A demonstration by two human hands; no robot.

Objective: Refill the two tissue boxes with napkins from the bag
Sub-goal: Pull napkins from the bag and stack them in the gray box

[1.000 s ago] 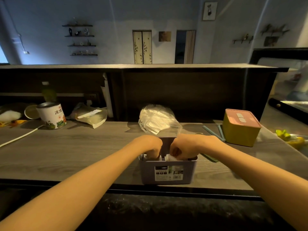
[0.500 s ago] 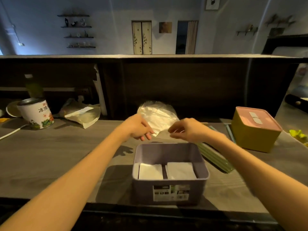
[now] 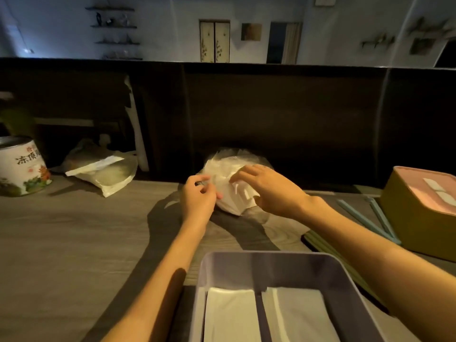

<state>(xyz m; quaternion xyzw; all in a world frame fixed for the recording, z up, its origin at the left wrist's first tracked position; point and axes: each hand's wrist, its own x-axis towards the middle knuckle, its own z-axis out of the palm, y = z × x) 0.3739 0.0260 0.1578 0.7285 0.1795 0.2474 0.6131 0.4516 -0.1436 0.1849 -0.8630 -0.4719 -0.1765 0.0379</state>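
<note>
Now your hands have left the purple box (image 3: 249,265) (two napkin stacks inside) for the bag (image 3: 228,166) at the tabletop's back: left hand (image 3: 198,197) pinches its plastic, right hand (image 3: 269,188) rests open, fetching more.

Both bare forearms stretch forward, converging; the left hand (image 3: 198,197) has its fingers curled, thumb and fingertips pinched together; the right hand (image 3: 267,191) lies palm down, fingers spread and nearly straight.
</note>
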